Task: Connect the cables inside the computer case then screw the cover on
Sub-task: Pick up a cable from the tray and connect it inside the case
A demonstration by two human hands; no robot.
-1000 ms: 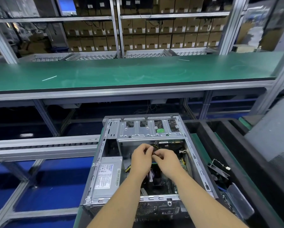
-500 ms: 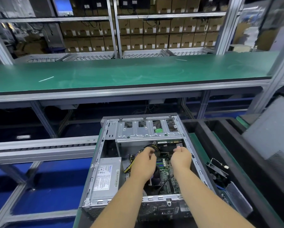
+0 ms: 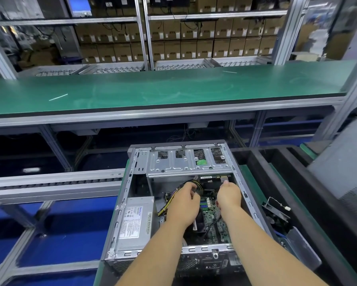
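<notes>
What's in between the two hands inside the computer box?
In the head view, green motherboard with blue slots shows between the left hand and right hand.

No text here can be read with certainty. The large white label on the power supply, just left of the left hand, carries a short blue brand word along its right edge and rows of fine print, all too small to make out. The small green sticker on the drive cage, beyond both hands, and the white labels on the cardboard boxes far behind are illegible too.
</notes>
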